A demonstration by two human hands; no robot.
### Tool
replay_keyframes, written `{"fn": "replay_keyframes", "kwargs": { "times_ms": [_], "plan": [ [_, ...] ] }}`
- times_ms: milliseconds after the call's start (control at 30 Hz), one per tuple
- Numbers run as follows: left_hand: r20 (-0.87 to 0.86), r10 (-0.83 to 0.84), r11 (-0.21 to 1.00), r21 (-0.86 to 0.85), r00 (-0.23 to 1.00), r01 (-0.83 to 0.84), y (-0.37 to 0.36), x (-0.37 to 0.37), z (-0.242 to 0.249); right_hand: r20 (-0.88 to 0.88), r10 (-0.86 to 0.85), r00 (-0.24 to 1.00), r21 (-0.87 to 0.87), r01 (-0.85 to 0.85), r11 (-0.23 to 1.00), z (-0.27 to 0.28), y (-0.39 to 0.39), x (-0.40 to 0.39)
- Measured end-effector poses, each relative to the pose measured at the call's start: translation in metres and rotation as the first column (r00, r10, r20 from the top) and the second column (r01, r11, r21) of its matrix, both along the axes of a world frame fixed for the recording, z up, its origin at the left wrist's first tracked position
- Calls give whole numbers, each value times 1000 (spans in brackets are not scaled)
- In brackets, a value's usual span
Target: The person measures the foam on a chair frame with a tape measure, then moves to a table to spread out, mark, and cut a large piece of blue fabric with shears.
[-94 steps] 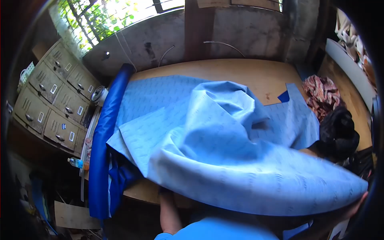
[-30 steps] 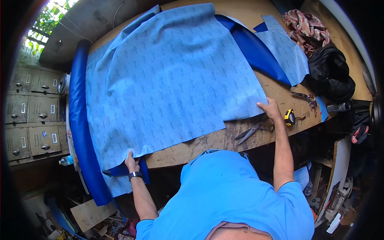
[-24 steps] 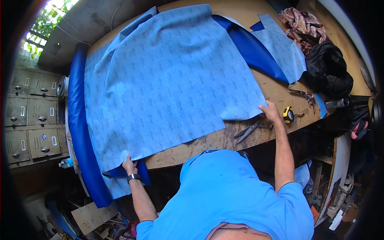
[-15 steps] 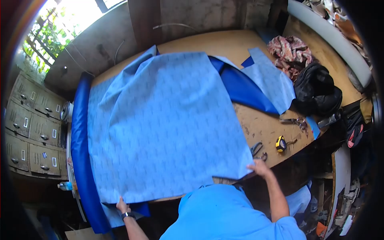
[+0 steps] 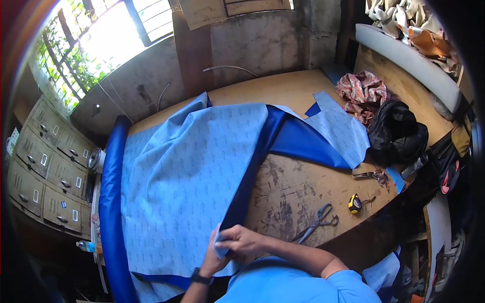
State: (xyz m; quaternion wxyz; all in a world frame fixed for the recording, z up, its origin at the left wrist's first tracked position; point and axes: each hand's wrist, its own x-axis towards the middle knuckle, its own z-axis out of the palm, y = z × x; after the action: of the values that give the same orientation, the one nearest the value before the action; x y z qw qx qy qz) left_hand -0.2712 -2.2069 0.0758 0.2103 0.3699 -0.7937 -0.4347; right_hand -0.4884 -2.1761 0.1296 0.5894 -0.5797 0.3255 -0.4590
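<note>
A large vinyl sheet (image 5: pixel 177 187) with a printed light-blue backing and a dark-blue face spreads over the table's left side. Its right edge is folded over, showing a dark-blue strip. At the near edge, my right hand (image 5: pixel 243 239) pinches a gathered corner of the sheet. Just left of it and touching, my left hand (image 5: pixel 214 260), with a dark watch on the wrist, is closed on the same gathered part; some of its fingers are hidden. Scissors (image 5: pixel 318 222) lie on the table to the right of my hands.
A blue vinyl roll (image 5: pixel 112 202) runs along the table's left end. On the wooden table (image 5: pixel 283 194) are a yellow tape measure (image 5: pixel 355 203), blue vinyl offcuts (image 5: pixel 341 129), a patterned cloth (image 5: pixel 361 93) and a black bag (image 5: pixel 396 129). Metal lockers (image 5: pixel 50 171) stand at left.
My right hand has carried the sheet's right corner leftward, uncovering scissors and tabletop. My left hand has moved right to meet it. The view has tilted up.
</note>
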Motion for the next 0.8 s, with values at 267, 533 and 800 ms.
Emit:
{"fn": "replay_keyframes", "kwargs": {
  "times_ms": [267, 533, 800],
  "plan": [
    [567, -243, 951, 298, 787, 79, 33, 125, -34, -217, -46, 975, 327, 117, 938, -47, 20, -77],
    [714, -632, 640, 700, 301, -316, 87, 247, -42, -284, -580, 764, 446, 641, 625, -173, 107, -223],
    [466, 387, 829, 202, 796, -521, -59, 115, -10, -259, -900, 351, 271, 921, 281, -181, 19, -333]
  ]
}}
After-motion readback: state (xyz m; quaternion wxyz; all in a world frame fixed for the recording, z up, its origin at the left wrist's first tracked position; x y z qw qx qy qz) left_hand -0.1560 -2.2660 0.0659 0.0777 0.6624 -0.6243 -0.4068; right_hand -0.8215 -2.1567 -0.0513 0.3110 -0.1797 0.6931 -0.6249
